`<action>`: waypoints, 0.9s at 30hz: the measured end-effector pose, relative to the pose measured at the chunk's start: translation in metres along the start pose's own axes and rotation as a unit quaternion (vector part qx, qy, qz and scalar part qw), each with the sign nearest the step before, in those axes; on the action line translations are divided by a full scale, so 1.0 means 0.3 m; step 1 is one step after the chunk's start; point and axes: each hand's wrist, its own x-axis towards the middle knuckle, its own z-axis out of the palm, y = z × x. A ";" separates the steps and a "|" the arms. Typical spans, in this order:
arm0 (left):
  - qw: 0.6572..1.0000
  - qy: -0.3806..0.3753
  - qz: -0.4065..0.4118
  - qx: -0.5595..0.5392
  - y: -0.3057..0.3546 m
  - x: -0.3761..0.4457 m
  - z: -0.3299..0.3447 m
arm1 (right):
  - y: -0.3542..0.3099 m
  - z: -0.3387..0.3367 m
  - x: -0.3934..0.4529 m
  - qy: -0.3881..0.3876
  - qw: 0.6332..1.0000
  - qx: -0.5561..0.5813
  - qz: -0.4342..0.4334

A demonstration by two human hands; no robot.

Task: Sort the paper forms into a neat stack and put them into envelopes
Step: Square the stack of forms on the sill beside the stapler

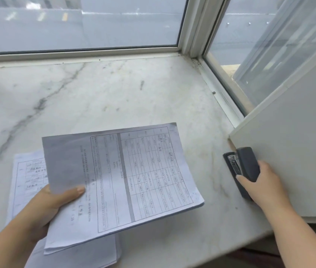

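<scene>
We record a white marble windowsill with grey veining, set below a white-framed window; an open casement panel stands at right. No envelopes are in view. Our left hand holds a thin stack of printed paper forms with ruled tables raised above the sill, thumb pressed on the top sheet, fingers beneath. A second pile of printed forms lies flat on the marble under it. Our right hand grips a dark grey stapler resting beside the casement panel, fingers closed around its top.
</scene>
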 end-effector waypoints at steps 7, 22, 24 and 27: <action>0.999 -0.027 -0.037 -0.007 -0.008 -0.067 -0.087 | -0.104 0.011 0.000 -0.163 0.973 -0.049 -0.154; 0.997 -0.006 -0.072 -0.029 -0.079 -0.138 -0.157 | -0.205 0.164 -0.244 -0.228 0.943 0.241 0.008; 0.997 -0.015 -0.077 -0.026 -0.080 -0.140 -0.149 | -0.240 0.216 -0.265 -0.387 0.882 0.261 0.071; 0.995 -0.017 -0.089 -0.029 -0.090 -0.147 -0.142 | -0.289 0.284 -0.250 -0.408 0.834 0.346 0.132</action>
